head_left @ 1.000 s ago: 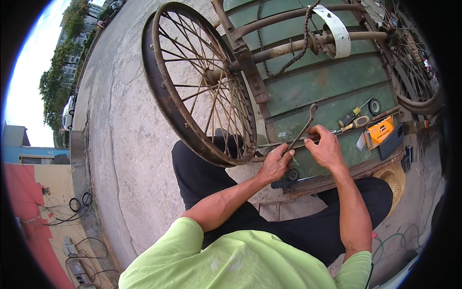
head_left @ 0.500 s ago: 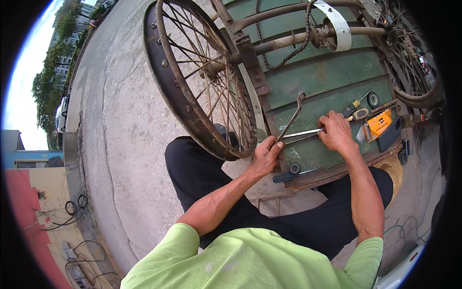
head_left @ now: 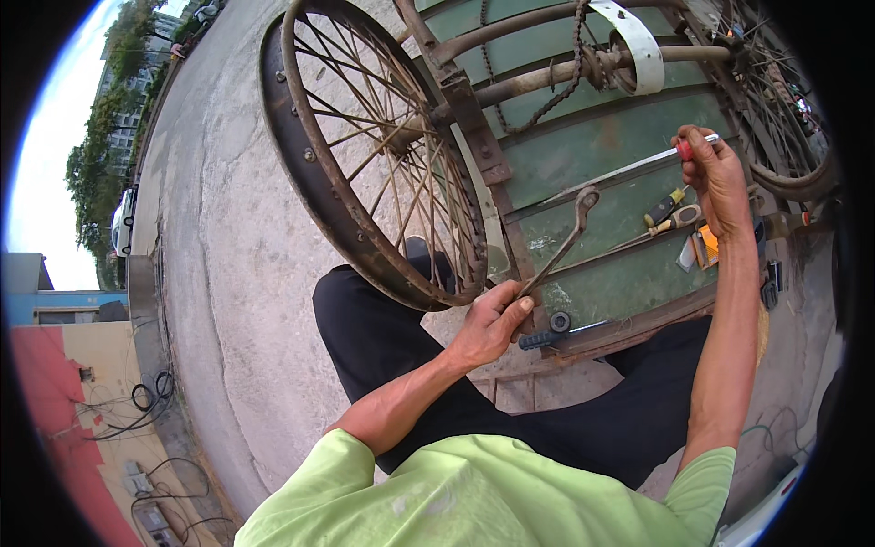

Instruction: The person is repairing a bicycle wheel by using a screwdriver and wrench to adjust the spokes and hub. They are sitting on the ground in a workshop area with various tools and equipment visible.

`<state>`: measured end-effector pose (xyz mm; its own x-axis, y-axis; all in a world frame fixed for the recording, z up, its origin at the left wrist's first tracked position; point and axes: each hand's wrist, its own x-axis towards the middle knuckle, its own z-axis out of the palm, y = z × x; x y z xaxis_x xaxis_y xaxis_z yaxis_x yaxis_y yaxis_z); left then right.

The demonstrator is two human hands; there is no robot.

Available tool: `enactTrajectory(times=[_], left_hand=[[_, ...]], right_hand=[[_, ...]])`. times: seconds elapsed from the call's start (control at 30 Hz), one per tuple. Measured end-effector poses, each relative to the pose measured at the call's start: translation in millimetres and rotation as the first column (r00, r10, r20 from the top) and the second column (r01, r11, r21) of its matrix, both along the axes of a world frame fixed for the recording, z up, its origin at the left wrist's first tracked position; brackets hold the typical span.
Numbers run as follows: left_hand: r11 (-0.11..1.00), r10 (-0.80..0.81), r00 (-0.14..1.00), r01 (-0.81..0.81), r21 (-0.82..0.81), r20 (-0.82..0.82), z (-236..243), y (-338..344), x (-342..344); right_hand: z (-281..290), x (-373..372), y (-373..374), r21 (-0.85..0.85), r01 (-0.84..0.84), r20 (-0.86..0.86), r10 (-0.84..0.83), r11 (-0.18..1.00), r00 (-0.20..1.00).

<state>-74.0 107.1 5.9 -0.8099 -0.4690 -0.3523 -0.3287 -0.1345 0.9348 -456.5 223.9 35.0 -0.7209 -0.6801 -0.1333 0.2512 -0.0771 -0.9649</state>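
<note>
My left hand (head_left: 492, 324) is closed round the lower end of a rusty wrench (head_left: 572, 235), whose head points up and away over the green boards (head_left: 592, 132). Farther right, my right hand (head_left: 715, 187) is raised and grips a long screwdriver (head_left: 629, 170) by its red and clear handle. Its shaft slants left above the boards; whether the tip touches them I cannot tell. Below my right hand lie a yellow-and-black screwdriver (head_left: 663, 208) and a wooden-handled one (head_left: 676, 220). An orange box (head_left: 706, 246) is partly hidden behind my right forearm.
A rusty spoked wheel (head_left: 303, 155) stands left of the boards. An axle (head_left: 519, 87) with a hanging chain (head_left: 576, 73) crosses the far side. A dark-handled screwdriver (head_left: 542, 340) and a black ring (head_left: 560, 321) lie at the near edge. Another wheel (head_left: 793, 190) is far right.
My right hand has moved up and right, bringing the screwdriver away from beside my left hand. The wrench has swung slightly right and lower in my left hand.
</note>
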Motion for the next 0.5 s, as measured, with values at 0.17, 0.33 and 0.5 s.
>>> enactTrajectory(times=[0.17, 0.33, 0.5], left_hand=[[0.995, -0.007, 1.0, 0.005, -0.104, -0.014, 62, 0, 24], [0.965, 0.106, 0.987, -0.132, -0.227, -0.124, 97, -8, 41], [0.974, 0.14, 0.976, -0.166, -0.157, -0.164, 104, -1, 41]], right_hand=[[10, -16, -35, -0.207, 0.016, 0.055, -0.005, 0.978, 0.998], [27, 8, -78, -0.357, 0.018, 0.101, 0.02, 0.934, 0.995], [31, 31, -102, -0.407, 0.019, 0.141, 0.042, 0.913, 0.989]])
